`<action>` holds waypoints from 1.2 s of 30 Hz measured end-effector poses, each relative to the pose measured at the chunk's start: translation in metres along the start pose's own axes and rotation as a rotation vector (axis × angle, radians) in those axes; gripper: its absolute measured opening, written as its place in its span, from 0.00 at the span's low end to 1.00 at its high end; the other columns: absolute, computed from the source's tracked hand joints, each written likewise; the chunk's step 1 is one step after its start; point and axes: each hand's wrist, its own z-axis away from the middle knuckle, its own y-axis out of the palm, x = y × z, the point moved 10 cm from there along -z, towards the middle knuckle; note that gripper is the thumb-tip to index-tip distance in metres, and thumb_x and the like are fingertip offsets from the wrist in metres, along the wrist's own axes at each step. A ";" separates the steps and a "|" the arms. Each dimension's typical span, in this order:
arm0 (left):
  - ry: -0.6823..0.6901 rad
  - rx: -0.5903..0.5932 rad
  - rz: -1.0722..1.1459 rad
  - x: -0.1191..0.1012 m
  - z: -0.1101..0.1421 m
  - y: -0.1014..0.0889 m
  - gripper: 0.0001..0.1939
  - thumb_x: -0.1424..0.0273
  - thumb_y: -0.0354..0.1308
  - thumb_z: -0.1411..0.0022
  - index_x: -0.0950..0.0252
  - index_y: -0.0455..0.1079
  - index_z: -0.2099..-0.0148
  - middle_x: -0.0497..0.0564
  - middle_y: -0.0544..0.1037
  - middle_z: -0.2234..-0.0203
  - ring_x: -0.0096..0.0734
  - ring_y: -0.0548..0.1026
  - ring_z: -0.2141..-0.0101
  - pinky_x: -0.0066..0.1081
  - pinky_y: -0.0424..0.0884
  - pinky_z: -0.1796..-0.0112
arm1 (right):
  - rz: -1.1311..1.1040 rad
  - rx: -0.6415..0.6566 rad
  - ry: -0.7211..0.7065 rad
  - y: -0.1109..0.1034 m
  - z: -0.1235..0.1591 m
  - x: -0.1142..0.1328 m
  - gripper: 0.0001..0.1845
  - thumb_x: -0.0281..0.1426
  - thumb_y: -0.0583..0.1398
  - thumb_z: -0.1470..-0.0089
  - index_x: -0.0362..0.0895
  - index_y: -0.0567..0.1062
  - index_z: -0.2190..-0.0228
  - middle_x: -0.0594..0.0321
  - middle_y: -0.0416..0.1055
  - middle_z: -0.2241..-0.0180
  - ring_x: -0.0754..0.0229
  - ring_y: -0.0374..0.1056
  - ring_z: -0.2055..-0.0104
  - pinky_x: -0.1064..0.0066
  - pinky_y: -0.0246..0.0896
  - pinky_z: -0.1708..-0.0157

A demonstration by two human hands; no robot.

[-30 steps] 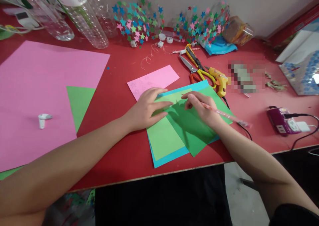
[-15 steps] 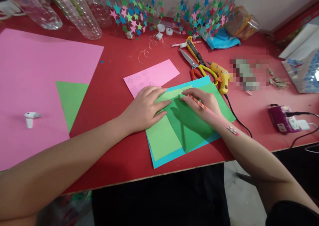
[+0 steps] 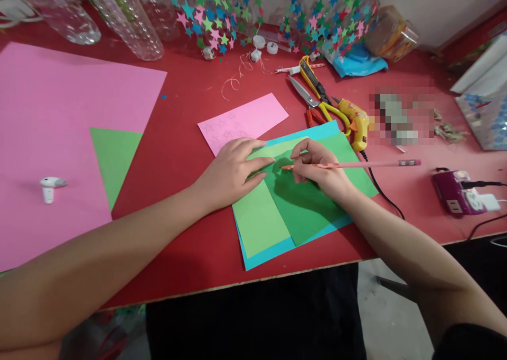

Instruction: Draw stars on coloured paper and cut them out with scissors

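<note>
Pencil [image 3: 368, 164] is held in the right hand [image 3: 322, 172]. Right grip: closed, thumb and fingers pinching the shaft near its point. The eraser end extends right; the point is over the left part of a dark green sheet [image 3: 304, 222]. Whether it touches the paper cannot be determined.

Left hand [image 3: 237, 169] is palm down, fingers spread over the left side of the paper stack. Left grip: open, resting flat.

The stack sits at the near edge of the red desk [image 3: 174, 265]: dark green overlaps a light green sheet [image 3: 261, 222], both above a blue sheet [image 3: 253, 261]. Just beyond the left hand is a pink card [image 3: 261, 114] marked with star outlines.

Scissors [image 3: 303, 91] and a yellow glue gun [image 3: 359, 125] are at the stack's far side. To the left, a large pink sheet [image 3: 59, 111] carries a white earbud [image 3: 48, 191]. A purple power socket [image 3: 455, 193] stands on the right.
</note>
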 end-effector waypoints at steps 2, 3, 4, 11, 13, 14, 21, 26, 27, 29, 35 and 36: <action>-0.013 -0.001 0.028 0.002 0.000 -0.001 0.17 0.66 0.54 0.33 0.68 0.73 0.47 0.63 0.69 0.45 0.50 0.67 0.45 0.51 0.63 0.45 | 0.056 0.050 -0.003 0.001 -0.002 0.003 0.05 0.25 0.61 0.52 0.43 0.69 0.70 0.71 0.67 0.80 0.67 0.61 0.78 0.75 0.51 0.78; -0.016 0.002 0.043 0.002 -0.001 -0.001 0.17 0.66 0.54 0.33 0.68 0.73 0.47 0.63 0.69 0.45 0.51 0.67 0.45 0.51 0.63 0.45 | 0.095 0.060 -0.011 0.000 -0.003 0.005 0.04 0.25 0.61 0.53 0.43 0.70 0.72 0.70 0.67 0.79 0.67 0.61 0.77 0.74 0.51 0.78; -0.017 0.005 0.053 0.003 -0.001 -0.001 0.17 0.66 0.55 0.34 0.68 0.73 0.47 0.63 0.69 0.46 0.51 0.67 0.46 0.52 0.63 0.45 | 0.126 0.057 -0.020 -0.002 -0.004 0.007 0.03 0.24 0.61 0.53 0.42 0.70 0.73 0.69 0.67 0.79 0.68 0.60 0.77 0.74 0.50 0.77; 0.014 -0.018 0.019 -0.001 0.000 -0.004 0.15 0.70 0.51 0.32 0.67 0.75 0.49 0.63 0.69 0.46 0.50 0.67 0.45 0.51 0.63 0.45 | 0.058 -0.136 0.003 -0.008 -0.007 0.003 0.03 0.25 0.59 0.53 0.43 0.69 0.73 0.69 0.66 0.78 0.68 0.59 0.77 0.74 0.51 0.78; 0.013 -0.010 0.016 -0.002 0.000 -0.003 0.15 0.71 0.51 0.32 0.67 0.75 0.49 0.63 0.70 0.47 0.50 0.67 0.45 0.51 0.64 0.45 | 0.038 -0.174 0.018 -0.007 -0.004 0.001 0.03 0.27 0.59 0.50 0.44 0.68 0.72 0.69 0.65 0.78 0.67 0.60 0.77 0.74 0.53 0.77; 0.009 -0.002 0.019 -0.001 0.000 -0.002 0.15 0.70 0.52 0.32 0.68 0.75 0.49 0.63 0.69 0.47 0.50 0.67 0.45 0.51 0.63 0.45 | 0.041 -0.161 0.037 -0.006 -0.003 0.000 0.03 0.28 0.59 0.50 0.44 0.68 0.72 0.69 0.65 0.79 0.67 0.60 0.77 0.74 0.53 0.77; -0.024 0.040 0.077 0.003 0.002 0.001 0.16 0.65 0.55 0.34 0.65 0.74 0.47 0.62 0.67 0.45 0.51 0.65 0.44 0.52 0.61 0.43 | 0.281 -0.002 -0.107 0.000 -0.002 0.013 0.04 0.23 0.60 0.52 0.43 0.69 0.74 0.69 0.65 0.77 0.69 0.58 0.77 0.75 0.50 0.78; -0.044 0.026 0.169 0.008 0.003 -0.002 0.13 0.66 0.55 0.34 0.60 0.76 0.51 0.58 0.67 0.45 0.47 0.65 0.43 0.50 0.61 0.43 | 0.322 -0.038 -0.133 -0.001 -0.005 0.012 0.06 0.25 0.60 0.51 0.44 0.68 0.77 0.71 0.63 0.81 0.69 0.54 0.79 0.74 0.47 0.79; -0.050 0.027 0.179 0.009 0.003 -0.002 0.12 0.66 0.55 0.34 0.59 0.76 0.52 0.57 0.68 0.45 0.47 0.65 0.43 0.50 0.61 0.43 | 0.331 -0.032 -0.141 0.000 -0.005 0.013 0.06 0.25 0.60 0.51 0.44 0.68 0.77 0.70 0.63 0.80 0.69 0.54 0.79 0.74 0.47 0.79; -0.062 0.029 0.194 0.010 0.003 -0.002 0.11 0.66 0.56 0.34 0.59 0.77 0.53 0.57 0.68 0.45 0.46 0.65 0.43 0.50 0.62 0.43 | 0.349 -0.018 -0.146 0.002 -0.005 0.012 0.06 0.25 0.60 0.51 0.44 0.68 0.77 0.70 0.63 0.80 0.69 0.54 0.79 0.74 0.47 0.79; -0.087 0.040 0.196 0.011 0.002 -0.003 0.10 0.67 0.57 0.35 0.60 0.76 0.54 0.56 0.68 0.45 0.45 0.65 0.43 0.49 0.61 0.42 | 0.351 0.003 -0.159 0.003 -0.004 0.013 0.06 0.25 0.60 0.51 0.43 0.69 0.77 0.70 0.64 0.80 0.70 0.54 0.79 0.74 0.47 0.79; -0.090 0.046 0.192 0.011 0.002 -0.002 0.10 0.67 0.57 0.35 0.60 0.76 0.54 0.56 0.68 0.45 0.45 0.65 0.43 0.48 0.62 0.42 | 0.352 0.006 -0.159 0.003 -0.004 0.014 0.06 0.25 0.60 0.51 0.43 0.68 0.78 0.70 0.64 0.80 0.70 0.54 0.79 0.74 0.47 0.79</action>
